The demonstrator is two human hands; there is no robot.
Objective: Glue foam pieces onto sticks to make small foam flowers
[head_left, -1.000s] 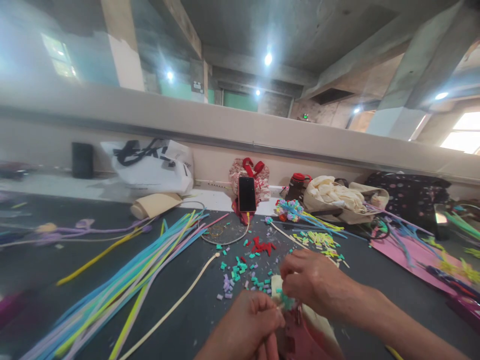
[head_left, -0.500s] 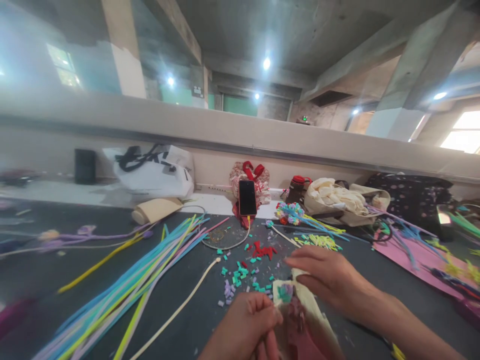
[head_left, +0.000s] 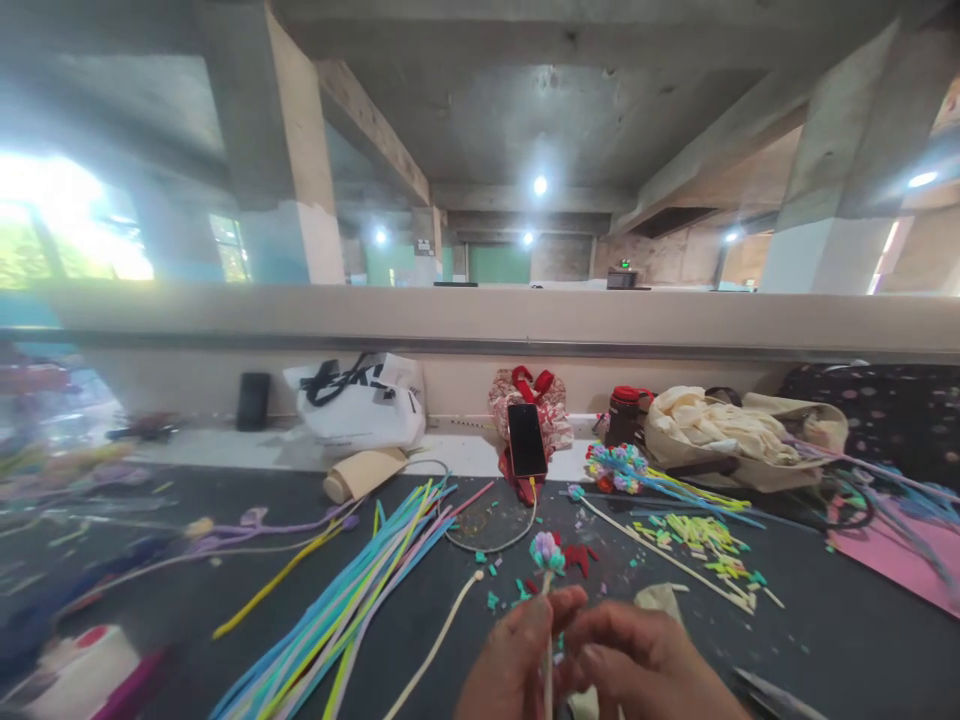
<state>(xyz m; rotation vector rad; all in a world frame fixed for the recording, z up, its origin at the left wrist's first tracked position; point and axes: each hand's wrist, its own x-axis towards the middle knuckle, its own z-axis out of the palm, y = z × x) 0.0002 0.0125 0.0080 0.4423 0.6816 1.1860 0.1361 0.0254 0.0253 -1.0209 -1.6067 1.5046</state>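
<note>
My left hand [head_left: 510, 655] is closed around the pale stem of a pipe-cleaner flower [head_left: 547, 552], which stands upright with a lilac and teal cluster on top. Close against it, my right hand [head_left: 649, 650] has its fingers curled toward the stem. What its fingertips pinch is hidden between the hands. A cream cloth piece [head_left: 660, 600] shows behind my right hand. Just beyond the flower lie short red cut pieces [head_left: 579, 558] and scattered teal bits [head_left: 493, 601]. A cream stem [head_left: 439, 640] with a small knob lies left of my hands.
A bundle of coloured pipe cleaners [head_left: 352, 590] spreads across the left side. Behind stands a phone [head_left: 527, 440] on a cable. Finished flowers [head_left: 616, 466], yellow-green cuttings [head_left: 701, 535] and a cloth bag [head_left: 750, 470] are at right. Scissors [head_left: 772, 695] lie near the lower right.
My hands have come together, the right one moving in from its outstretched place. The flower now stands raised above my left hand. The view has tilted upward.
</note>
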